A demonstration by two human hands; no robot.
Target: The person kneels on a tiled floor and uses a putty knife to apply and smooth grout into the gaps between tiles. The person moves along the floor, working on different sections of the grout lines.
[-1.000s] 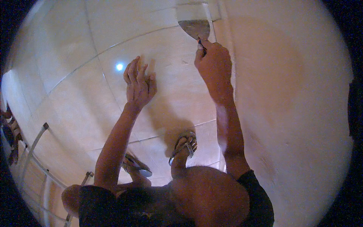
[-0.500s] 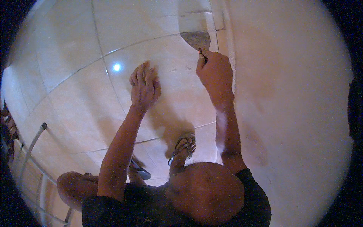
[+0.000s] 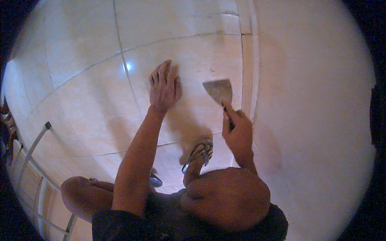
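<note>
A putty knife with a wide, flat metal blade is in my right hand. My fingers wrap round its dark handle, and the blade points away from me over the pale floor tiles. Whether the blade touches the tile I cannot tell. Just beyond it are a few small marks on the tile. To the left, my left hand is held palm down over the floor, its fingers loosely bent and a little apart, with nothing in them.
Along the right side runs a pale wall, with a narrow tile strip at its foot. A metal frame with bars stands at the lower left. My sandalled foot is on the floor between my arms.
My right hand has drawn the putty knife back toward me, from the far tile joint to nearer the middle. My left hand appears slightly farther right, as does the floor, so the view has shifted.
</note>
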